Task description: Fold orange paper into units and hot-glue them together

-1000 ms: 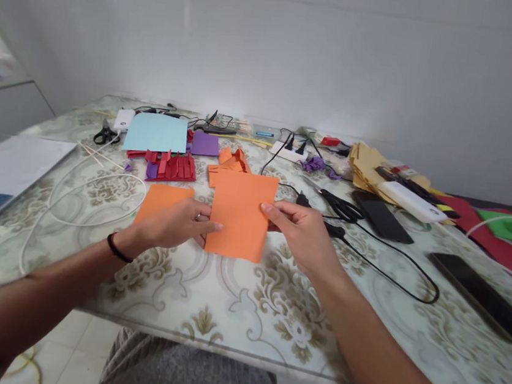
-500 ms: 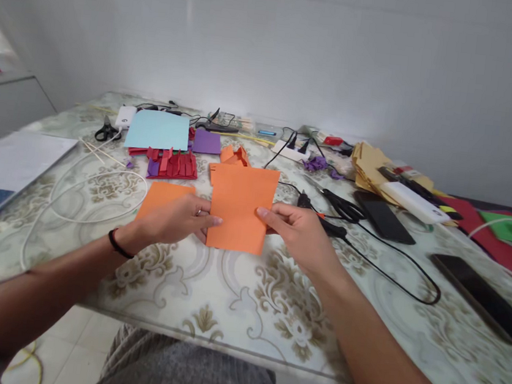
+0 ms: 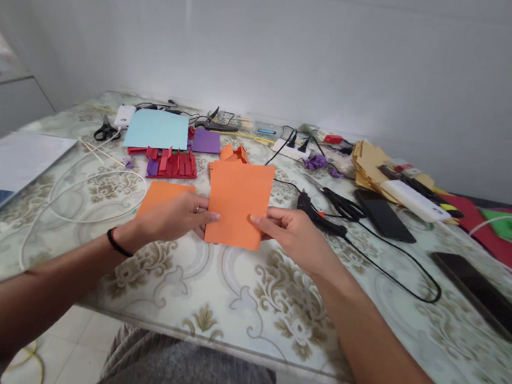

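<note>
An orange paper sheet (image 3: 239, 199) is held upright above the table, facing me. My left hand (image 3: 178, 215) pinches its left edge, thumb in front and the other fingers behind. On the right edge, my right hand (image 3: 292, 232) grips the paper the same way. A second orange sheet (image 3: 163, 192) lies flat, partly hidden by my left hand. Just behind the held paper sits a folded orange piece (image 3: 234, 153).
Red folded strips (image 3: 173, 164), a light blue sheet (image 3: 157, 130) and a purple piece (image 3: 207, 141) lie behind left. A black glue gun (image 3: 320, 216), scissors (image 3: 344, 205) and two phones (image 3: 385, 216) are right. A white cable (image 3: 90, 221) loops at left.
My right hand has shifted slightly left, and the right side of the held orange sheet has come in with it, so the sheet looks a little narrower. My left hand has barely moved.
</note>
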### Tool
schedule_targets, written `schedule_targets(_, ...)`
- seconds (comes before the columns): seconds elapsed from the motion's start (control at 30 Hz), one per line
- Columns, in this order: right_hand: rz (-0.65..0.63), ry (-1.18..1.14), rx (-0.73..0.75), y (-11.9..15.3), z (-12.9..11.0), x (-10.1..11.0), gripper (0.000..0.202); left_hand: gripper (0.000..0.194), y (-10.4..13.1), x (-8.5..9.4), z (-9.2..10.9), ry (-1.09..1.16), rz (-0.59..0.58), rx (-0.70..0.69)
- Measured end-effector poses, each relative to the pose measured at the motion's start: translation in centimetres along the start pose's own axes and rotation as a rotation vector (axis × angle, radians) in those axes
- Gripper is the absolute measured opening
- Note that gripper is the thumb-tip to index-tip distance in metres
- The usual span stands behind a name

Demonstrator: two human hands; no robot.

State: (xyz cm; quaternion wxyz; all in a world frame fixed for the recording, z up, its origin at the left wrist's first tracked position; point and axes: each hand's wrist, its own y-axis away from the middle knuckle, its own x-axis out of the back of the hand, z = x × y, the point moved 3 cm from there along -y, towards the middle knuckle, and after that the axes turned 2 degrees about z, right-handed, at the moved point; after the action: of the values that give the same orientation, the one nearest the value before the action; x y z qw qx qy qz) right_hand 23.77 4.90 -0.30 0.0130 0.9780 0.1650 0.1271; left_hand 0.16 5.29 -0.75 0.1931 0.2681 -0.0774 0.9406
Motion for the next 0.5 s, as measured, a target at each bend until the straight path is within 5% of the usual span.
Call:
schedule_targets(0.23,0.049,-0.021,-0.003,-0.04,0.07,0.2,0.041,0.032,0.04,-0.03,0.14,0.098,-0.008,0.049)
schedule_targets(0.5,-0.076,0.005,-0.02,0.15,-0.2,0.26,0.054,0.038,-0.03,0.14,0.63,0.208,0.006,0.116)
